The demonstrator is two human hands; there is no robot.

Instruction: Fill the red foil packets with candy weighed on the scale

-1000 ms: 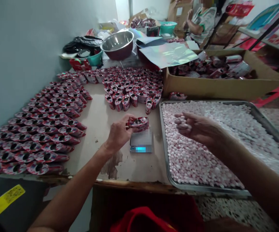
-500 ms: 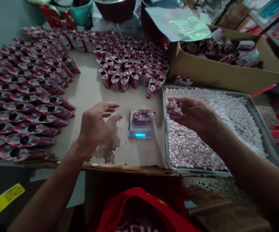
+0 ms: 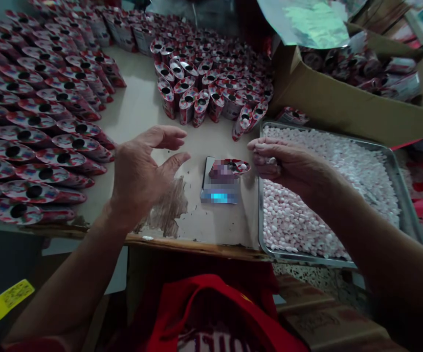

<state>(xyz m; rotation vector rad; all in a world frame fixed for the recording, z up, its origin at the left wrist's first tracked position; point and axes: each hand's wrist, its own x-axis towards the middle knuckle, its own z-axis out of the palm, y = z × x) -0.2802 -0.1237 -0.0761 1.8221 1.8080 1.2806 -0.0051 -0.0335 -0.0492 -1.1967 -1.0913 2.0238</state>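
A small digital scale [image 3: 219,196] with a lit blue display lies on the table, and a red printed container [image 3: 241,167] rests on it; part of both is pixelated. My left hand [image 3: 148,166] hovers to the left of the scale, thumb and fingers apart, holding nothing. To the right of the scale, my right hand [image 3: 275,164] has its fingers closed around some small white candies [image 3: 270,160], over the left edge of a metal tray. White and pale pink candies [image 3: 292,220] fill that metal tray [image 3: 261,215].
Rows of red printed containers [image 3: 31,190] with dark openings stand at the left. More containers [image 3: 201,105] crowd the back middle. A cardboard box [image 3: 346,105] of similar packs sits behind the tray, under a pale sheet [image 3: 306,22]. The table's front edge [image 3: 196,248] is worn.
My right hand has shifted from over the candies toward the scale, still holding candies. My left hand stays open beside the scale. The camera view has tilted slightly down.
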